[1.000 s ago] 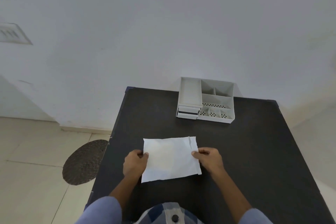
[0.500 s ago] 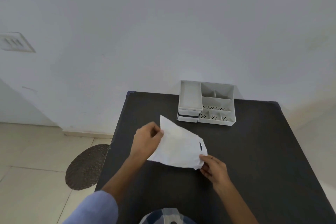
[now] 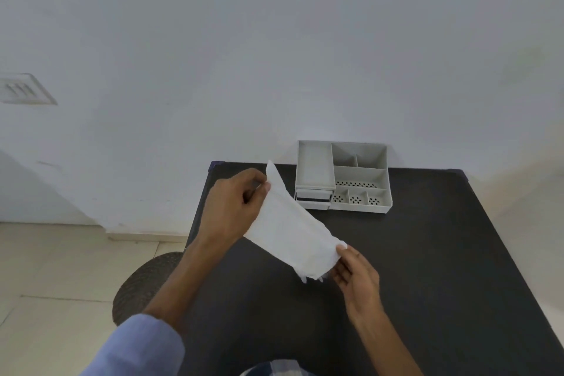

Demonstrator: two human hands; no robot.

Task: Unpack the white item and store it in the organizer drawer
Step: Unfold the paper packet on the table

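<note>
A flat white packet [image 3: 290,229] hangs tilted above the black table [image 3: 427,253], its long side running from upper left to lower right. My left hand [image 3: 235,207] pinches its raised far corner. My right hand [image 3: 355,276] grips its lower near end, where the edge looks ragged. Behind the packet, against the wall, stands the light grey organizer [image 3: 343,175] with several open compartments on top and two small drawers [image 3: 312,196] at its front left; both drawers look pushed in.
The table's left edge runs close to my left arm; beyond it lies tiled floor with a round dark woven mat [image 3: 143,287]. A plain white wall rises directly behind the organizer. Bare tabletop spreads to the right of my hands.
The packet lay flat on the table under both hands; now it is lifted and tilted, my left hand raised toward the organizer and my right hand lower at the near end.
</note>
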